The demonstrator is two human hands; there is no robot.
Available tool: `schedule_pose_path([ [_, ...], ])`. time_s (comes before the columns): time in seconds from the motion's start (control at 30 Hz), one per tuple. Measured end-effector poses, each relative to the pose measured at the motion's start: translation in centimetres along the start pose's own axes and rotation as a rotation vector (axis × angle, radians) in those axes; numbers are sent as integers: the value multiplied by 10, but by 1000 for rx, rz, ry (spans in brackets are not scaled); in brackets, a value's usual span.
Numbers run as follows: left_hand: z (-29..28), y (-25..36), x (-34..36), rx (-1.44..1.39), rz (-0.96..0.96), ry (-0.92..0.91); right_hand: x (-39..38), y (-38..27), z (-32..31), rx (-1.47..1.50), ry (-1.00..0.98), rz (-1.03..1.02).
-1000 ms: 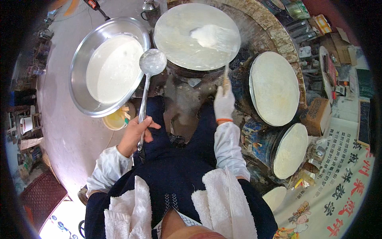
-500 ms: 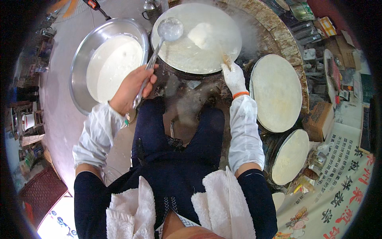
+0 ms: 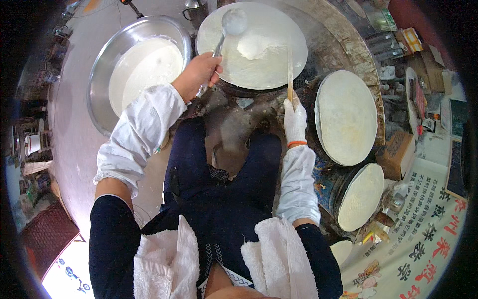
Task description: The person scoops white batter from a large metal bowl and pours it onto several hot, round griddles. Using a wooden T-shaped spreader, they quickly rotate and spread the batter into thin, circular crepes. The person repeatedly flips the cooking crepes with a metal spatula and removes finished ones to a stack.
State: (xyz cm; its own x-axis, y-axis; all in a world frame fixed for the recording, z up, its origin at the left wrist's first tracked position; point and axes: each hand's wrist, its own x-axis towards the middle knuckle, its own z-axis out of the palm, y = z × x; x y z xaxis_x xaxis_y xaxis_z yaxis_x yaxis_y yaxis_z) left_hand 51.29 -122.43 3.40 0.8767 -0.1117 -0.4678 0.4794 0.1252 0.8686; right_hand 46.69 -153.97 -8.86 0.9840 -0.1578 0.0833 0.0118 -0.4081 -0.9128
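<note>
My bare left hand [image 3: 198,74] is closed round the handle of a metal ladle [image 3: 234,21], whose bowl is above the far left part of a large round griddle [image 3: 229,74]. My right hand [image 3: 295,117], in a white glove, grips a thin wooden spreader [image 3: 290,74] whose blade reaches over the griddle's right side. White batter [image 3: 256,47] lies in a thick patch near the griddle's middle, with a thinner layer around it. Left of the griddle stands a wide steel basin [image 3: 99,84] holding more white batter [image 3: 144,74].
Two more round griddles carry pale thin pancakes, one pancake [image 3: 347,117] right of my glove and another pancake [image 3: 362,197] nearer me. A curved, worn ledge [image 3: 356,55] rings the far right. A metal jug [image 3: 195,11] stands behind the basin; a cardboard box [image 3: 396,154] sits at right.
My left hand and the ladle have moved right and farther away. My right hand has drawn slightly nearer, and the spreader now points straight away from me. The batter patch has widened rightward.
</note>
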Motion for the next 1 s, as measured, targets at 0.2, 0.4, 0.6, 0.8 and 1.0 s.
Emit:
schedule_pose_path([
  [0.2, 27, -48, -43, -114, -56, 20, -43, -101, 73, 427, -294, 530],
  [0.4, -20, 29, -100, -780, -58, -216, -11, -89, 48, -80, -197, 95],
  [0.6, -17, 25, -90, -834, -103, -114, 0, -71, 84, -741, -147, -361],
  [0.8, -26, 30, -112, -790, -80, 24, 8, -46, 76, -876, -100, -511],
  [1.0, -23, 17, -156, -804, -32, -48, -97, -87, 49, -525, -440, 6],
])
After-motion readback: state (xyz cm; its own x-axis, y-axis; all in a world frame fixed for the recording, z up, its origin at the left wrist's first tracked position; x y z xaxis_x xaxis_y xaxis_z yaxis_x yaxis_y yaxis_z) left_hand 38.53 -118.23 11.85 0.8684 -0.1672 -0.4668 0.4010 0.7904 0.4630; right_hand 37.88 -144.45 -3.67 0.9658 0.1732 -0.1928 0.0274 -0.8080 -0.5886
